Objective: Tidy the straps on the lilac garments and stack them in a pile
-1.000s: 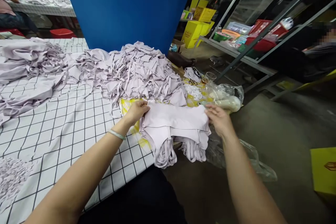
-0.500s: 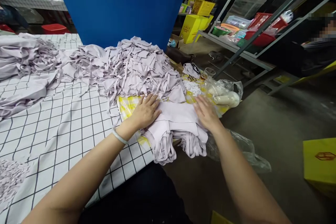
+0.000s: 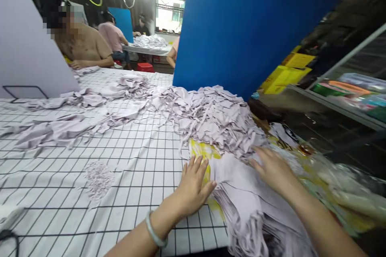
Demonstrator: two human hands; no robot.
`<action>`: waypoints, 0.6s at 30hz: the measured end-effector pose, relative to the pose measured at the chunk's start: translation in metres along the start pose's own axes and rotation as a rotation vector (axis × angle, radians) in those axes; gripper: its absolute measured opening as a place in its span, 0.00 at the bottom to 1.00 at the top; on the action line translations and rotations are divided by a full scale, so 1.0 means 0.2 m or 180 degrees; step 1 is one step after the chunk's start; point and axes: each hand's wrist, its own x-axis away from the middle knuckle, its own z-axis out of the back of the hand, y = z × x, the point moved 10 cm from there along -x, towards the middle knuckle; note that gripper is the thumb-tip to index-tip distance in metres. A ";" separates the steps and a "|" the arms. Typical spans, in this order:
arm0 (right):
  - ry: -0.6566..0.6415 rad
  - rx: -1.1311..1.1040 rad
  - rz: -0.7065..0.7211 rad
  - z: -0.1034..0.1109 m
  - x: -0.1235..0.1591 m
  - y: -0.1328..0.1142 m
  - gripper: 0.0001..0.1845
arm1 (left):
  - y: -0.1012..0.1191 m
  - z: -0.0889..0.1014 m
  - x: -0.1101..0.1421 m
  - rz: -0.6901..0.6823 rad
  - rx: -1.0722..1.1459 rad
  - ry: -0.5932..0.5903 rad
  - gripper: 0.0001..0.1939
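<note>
While the stack of cloth (image 3: 241,182) lies at the edge of the counter (image 3: 141,194), the left hand (image 3: 191,190) has moved from its top to its side, fingers spread wide, holding nothing. The right hand (image 3: 274,172) has come close to the big heap (image 3: 221,116). Its grip is blurry, so I can't tell if it pinches cloth. The patting looks paused.

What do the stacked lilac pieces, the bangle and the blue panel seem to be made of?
Stacked lilac pieces: matte fabric, perhaps knit; they fold and droop softly. Bangle: smooth, pale, rigid-looking ring; stone or plastic, cannot tell. Blue panel: plastic or painted board, perhaps; flat, even color.
</note>
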 end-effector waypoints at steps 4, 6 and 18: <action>-0.1272 -0.0367 0.1062 -0.36 -0.50 -1.04 0.12 | -0.17 0.11 0.23 0.0263 0.0451 0.0071 0.36; -0.1257 -0.0242 0.1067 -0.50 -0.74 -1.34 0.15 | -0.25 0.16 0.30 0.0346 0.0573 0.0199 0.36; -0.1482 -0.0405 0.1836 -0.37 -0.56 -1.74 0.12 | -0.74 0.60 0.47 0.1215 0.3830 0.1955 0.25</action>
